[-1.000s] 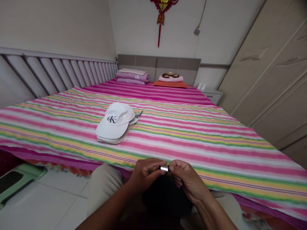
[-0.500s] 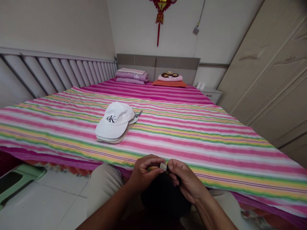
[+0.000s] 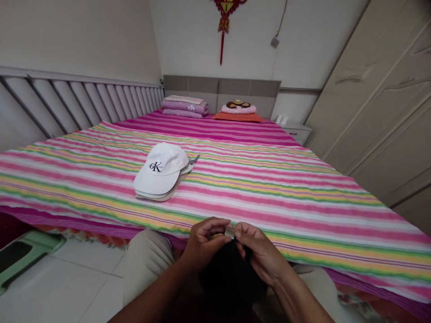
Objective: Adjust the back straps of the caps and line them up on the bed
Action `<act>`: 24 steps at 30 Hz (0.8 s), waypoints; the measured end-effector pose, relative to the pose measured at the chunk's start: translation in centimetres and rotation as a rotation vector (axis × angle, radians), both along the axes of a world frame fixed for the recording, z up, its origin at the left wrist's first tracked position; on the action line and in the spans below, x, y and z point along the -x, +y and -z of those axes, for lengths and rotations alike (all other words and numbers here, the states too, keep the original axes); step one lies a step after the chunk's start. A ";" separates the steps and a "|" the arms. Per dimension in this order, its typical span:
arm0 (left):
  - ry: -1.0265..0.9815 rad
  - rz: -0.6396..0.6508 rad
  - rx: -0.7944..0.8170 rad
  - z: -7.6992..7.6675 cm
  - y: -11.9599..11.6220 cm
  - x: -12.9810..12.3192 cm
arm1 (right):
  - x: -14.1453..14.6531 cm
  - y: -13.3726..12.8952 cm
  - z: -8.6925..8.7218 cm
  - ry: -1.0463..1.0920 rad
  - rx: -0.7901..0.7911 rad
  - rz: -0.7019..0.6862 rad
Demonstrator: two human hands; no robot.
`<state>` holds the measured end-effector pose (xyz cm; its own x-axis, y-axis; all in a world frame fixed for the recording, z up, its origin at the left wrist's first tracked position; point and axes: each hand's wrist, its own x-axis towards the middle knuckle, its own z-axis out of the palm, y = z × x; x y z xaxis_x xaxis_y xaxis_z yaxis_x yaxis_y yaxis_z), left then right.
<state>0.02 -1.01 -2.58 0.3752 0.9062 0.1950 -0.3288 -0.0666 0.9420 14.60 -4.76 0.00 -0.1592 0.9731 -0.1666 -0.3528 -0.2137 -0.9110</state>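
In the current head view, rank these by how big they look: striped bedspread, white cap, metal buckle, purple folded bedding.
Largest to smallest:
1. striped bedspread
2. white cap and purple folded bedding: the cap covers more picture, but sits nearer, so true order is unsure
3. metal buckle

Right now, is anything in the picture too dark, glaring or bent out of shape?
Head view: light is dim; the black fabric item sinks into shadow, its folds lost; the metal clasp looks pale, without fine detail; the wardrobe leans steeply, probably wide-angle distortion; the white cap is clear.
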 end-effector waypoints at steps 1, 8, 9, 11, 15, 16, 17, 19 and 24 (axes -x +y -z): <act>-0.001 -0.007 0.012 0.0 0.0 0.0 | -0.1 0.0 0.0 -0.015 0.007 -0.001; -0.121 0.000 0.161 -0.1 0.0 -0.2 | -1.1 -0.1 0.1 -0.189 0.017 0.007; -0.134 0.008 0.177 0.0 0.0 -0.2 | -1.1 0.0 0.2 -0.183 0.026 -0.002; -0.148 0.035 0.190 0.2 0.0 -0.3 | -0.9 0.0 0.2 -0.163 0.029 0.002; -0.123 0.090 0.172 0.5 0.0 -0.4 | -0.5 0.2 0.2 -0.147 0.036 -0.001; -0.117 0.088 0.174 0.6 0.0 -0.4 | -0.6 0.2 0.2 -0.136 0.038 -0.010; -0.118 0.081 0.180 0.6 0.1 -0.4 | -0.8 0.2 0.1 -0.130 0.037 -0.022; -0.130 0.057 0.202 0.7 0.2 -0.3 | -1.2 0.2 0.1 -0.159 0.023 -0.039; -0.160 0.020 0.233 0.8 0.5 0.0 | -2.3 0.3 1.0 -0.222 0.000 -0.093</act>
